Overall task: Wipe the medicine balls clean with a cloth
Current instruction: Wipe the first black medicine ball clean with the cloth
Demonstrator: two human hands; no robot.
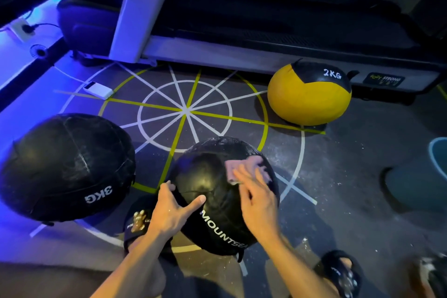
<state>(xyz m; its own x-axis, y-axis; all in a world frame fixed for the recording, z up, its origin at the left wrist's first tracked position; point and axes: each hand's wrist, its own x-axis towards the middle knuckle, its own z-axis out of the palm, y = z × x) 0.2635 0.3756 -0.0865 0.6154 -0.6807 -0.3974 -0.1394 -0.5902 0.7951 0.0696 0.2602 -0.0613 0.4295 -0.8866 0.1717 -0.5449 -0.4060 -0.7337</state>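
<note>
Medicine balls sit on the taped gym floor [338,176]: we see a glossy black ball [212,191] lettered MOUNTSEA in front of us, a dusty black 3KG ball [65,167] to its left, and a yellow-and-black 2KG ball [309,94] farther right. Our right hand [258,203] presses a crumpled pinkish cloth [246,169] onto the near ball's upper right with flat fingers. Our left hand [171,213] steadies its left side, fingers spread, gripping nothing.

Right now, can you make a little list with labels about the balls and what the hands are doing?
balls: three on the floor
black ball being wiped: in front, marked MOUNTSEA
left hand: steadies its side
right hand: presses the cloth on top
3KG ball: black, at left
2KG ball: yellow and black, beside the treadmill
</note>
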